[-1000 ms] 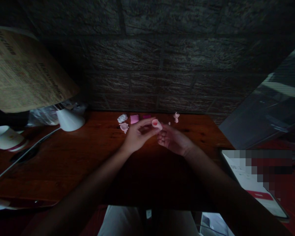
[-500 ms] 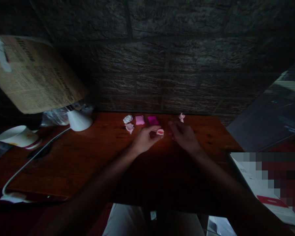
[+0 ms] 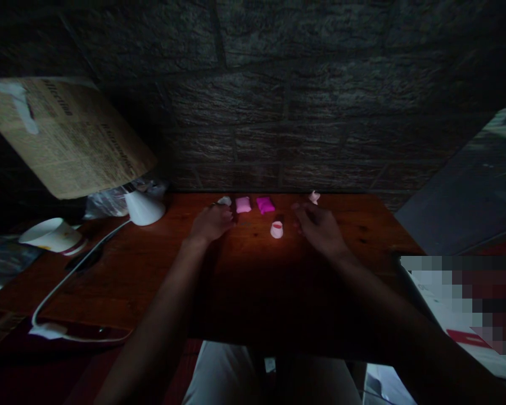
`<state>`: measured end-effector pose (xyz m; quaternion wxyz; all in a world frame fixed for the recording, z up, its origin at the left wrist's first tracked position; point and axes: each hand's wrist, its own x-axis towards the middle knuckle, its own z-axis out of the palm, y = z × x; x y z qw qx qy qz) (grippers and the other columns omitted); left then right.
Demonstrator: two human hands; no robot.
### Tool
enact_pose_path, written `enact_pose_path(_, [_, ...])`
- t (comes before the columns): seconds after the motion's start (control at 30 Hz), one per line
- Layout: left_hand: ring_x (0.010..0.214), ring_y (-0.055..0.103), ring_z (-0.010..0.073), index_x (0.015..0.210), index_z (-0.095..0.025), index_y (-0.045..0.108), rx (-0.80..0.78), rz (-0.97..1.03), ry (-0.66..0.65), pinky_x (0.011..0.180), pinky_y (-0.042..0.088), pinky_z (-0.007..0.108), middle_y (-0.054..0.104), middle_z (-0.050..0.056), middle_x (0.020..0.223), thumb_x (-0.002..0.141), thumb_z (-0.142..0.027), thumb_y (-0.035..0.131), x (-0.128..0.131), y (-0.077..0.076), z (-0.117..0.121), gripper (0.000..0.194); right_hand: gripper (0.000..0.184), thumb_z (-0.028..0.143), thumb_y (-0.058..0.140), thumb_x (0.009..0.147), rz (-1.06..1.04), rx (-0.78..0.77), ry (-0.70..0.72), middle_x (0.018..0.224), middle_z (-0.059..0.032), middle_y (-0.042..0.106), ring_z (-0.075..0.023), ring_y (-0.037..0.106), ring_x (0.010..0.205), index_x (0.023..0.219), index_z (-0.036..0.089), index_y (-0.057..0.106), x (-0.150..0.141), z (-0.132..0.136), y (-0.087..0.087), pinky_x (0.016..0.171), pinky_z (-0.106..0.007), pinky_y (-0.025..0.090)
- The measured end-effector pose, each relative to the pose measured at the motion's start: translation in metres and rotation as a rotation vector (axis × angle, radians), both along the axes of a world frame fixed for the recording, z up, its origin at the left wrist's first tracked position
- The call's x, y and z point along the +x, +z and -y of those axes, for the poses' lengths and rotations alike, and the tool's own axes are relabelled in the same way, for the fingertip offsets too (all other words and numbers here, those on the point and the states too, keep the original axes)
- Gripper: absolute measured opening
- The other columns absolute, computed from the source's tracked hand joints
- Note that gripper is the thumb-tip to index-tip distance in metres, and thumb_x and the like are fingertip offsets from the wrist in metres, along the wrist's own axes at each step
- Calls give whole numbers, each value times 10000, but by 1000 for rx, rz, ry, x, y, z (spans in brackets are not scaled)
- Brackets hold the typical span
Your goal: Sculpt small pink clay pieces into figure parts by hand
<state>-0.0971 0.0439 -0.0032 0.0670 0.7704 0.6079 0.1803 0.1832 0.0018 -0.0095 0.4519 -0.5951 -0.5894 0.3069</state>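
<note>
Head-cam view, v. dim; I see a dark tabletop [image 3: 109, 287] against a stone-block wall [image 3: 253, 95]. The middle of the front edge is lost in shadow. The L hand [image 3: 211, 222] hides most of a white lump [image 3: 224, 200] by the back edge; only its top shows, & I can't tell if they touch. The R hand [image 3: 320, 228] partly covers a pale pink scrap [image 3: 314, 197], also near the back edge. Pixel blocks mask part of a flat white panel [image 3: 451, 320] w/ a red band, off the right edge & cut by the frame.

Pose: both forearms reach in from the bottom corners. L hand is back-up, fingers bent toward the wood; R hand is curled, fingers tucked, thumb side facing in. Grip: can't tell on either whether anything's held, as the fingertips are too dark & blurred.

Between the hands, approx. midway but nearer the R, a small pink cup-like piece [image 3: 277, 229], red inside, stands upright, apart from both. Behind it, toward the back edge, lie a light pink pad [image 3: 243, 205] (L) & a magenta pad [image 3: 265, 205] (R), side by side w/ a gap.

Room: wood runs from the pink piece to the front edge, & from the R hand to the right edge.
</note>
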Motion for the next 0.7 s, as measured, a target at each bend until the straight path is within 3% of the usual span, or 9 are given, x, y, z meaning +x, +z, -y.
enact_pose_path(0.17, [793,721,253,762,-251,732,65,42,23,751,507,309,782,63,788,796,-204,664,2,-6,0,89,261,392,588,954,-17,57,22,641,-12,671,-179,625,589,783,228,696,-3,1,1,626,-312,450])
enact_pose_path(0.27, [825,742,291,789,-255,763,89,163,46,784,516,348,797,86,826,834,-248,655,5,1,1,118,189,319,620,934,-69,130,69,652,-3,673,-179,630,616,802,232,724,-7,5,2,668,-314,462])
enact_pose_path(0.33, [813,745,274,801,-241,764,100,269,-34,765,532,335,800,80,841,835,-293,679,13,8,5,105,106,298,672,899,-59,196,140,749,-12,714,-179,648,673,844,246,747,-12,10,4,705,-314,476])
enact_pose_path(0.4, [720,732,225,935,-209,758,14,480,-164,686,556,305,804,71,867,844,-386,698,25,14,12,208,93,285,704,879,-49,253,210,929,-25,753,-173,667,755,952,263,756,-18,15,5,760,-310,497])
enact_pose_path(0.53, [706,728,197,1020,-184,727,-177,789,-366,585,574,270,801,74,915,761,-420,820,54,19,28,362,304,321,737,871,-60,293,338,1111,-48,738,-143,657,727,1166,252,720,-24,19,4,736,-293,522])
enact_pose_path(0.6, [645,704,169,1003,-206,732,-228,854,-377,559,566,257,797,49,867,766,-398,835,63,18,33,322,352,319,746,872,-86,250,413,990,-21,751,-154,681,783,1215,260,700,-24,18,1,748,-277,521])
enact_pose_path(0.7, [708,714,163,1010,-252,756,-302,994,-305,563,579,233,796,17,934,759,-393,853,68,16,33,304,358,301,758,870,-88,259,417,989,-3,747,-151,684,822,1223,270,703,-22,12,-2,747,-259,512])
